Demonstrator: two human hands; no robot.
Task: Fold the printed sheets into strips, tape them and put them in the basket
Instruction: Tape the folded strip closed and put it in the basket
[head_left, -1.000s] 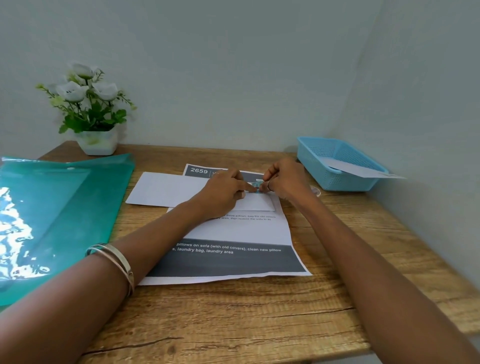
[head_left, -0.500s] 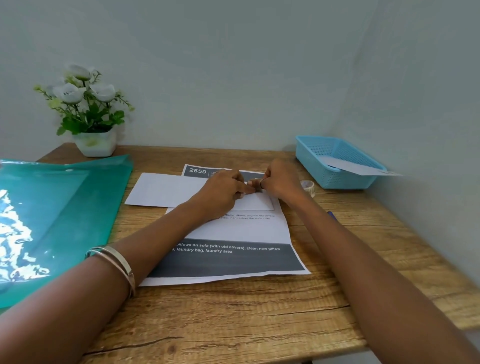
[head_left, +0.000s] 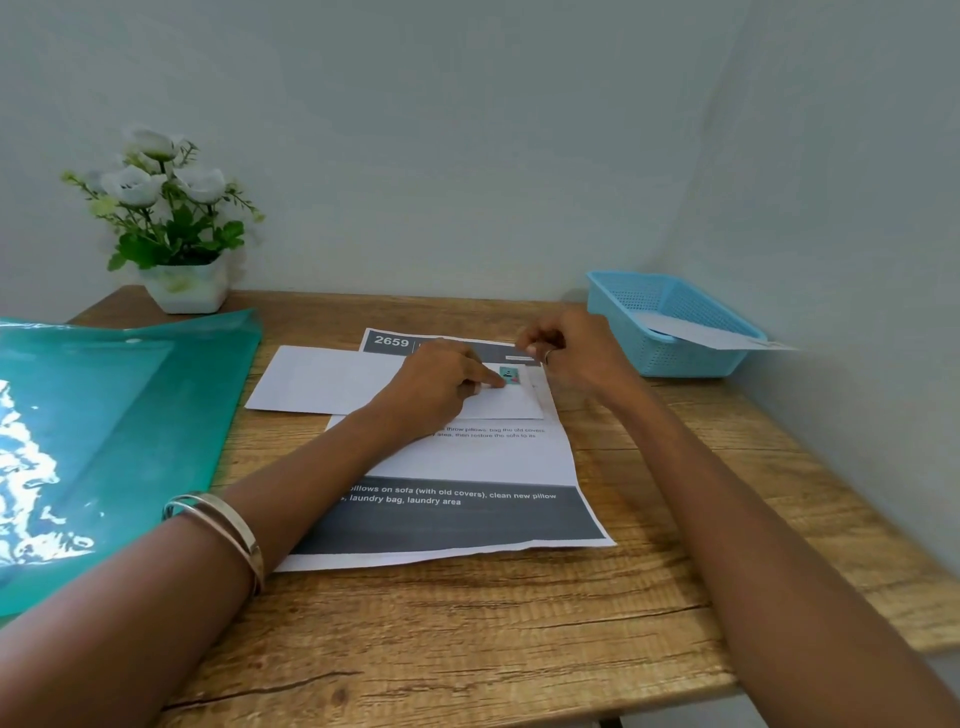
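Note:
A folded white strip (head_left: 332, 382) lies across the top of a flat printed sheet (head_left: 467, 460) on the wooden table. A small teal patterned piece of tape (head_left: 510, 375) sits near the strip's right end. My left hand (head_left: 436, 382) rests on the strip, its index finger stretched out and pressing beside the tape. My right hand (head_left: 576, 353) hovers just right of the tape with its fingers curled; nothing shows in it. The blue basket (head_left: 675, 361) stands at the back right with another folded strip (head_left: 711, 335) lying in it, one end over the rim.
A green plastic folder (head_left: 130, 415) covers the table's left side. A white pot of white flowers (head_left: 176, 223) stands in the back left corner. Walls close in behind and to the right. Bare wood (head_left: 467, 634) runs along the front edge.
My hands, pinched together at the strip's right end, have parted. The right hand drew back to the right, uncovering the teal tape on the strip. The left index finger now presses there.

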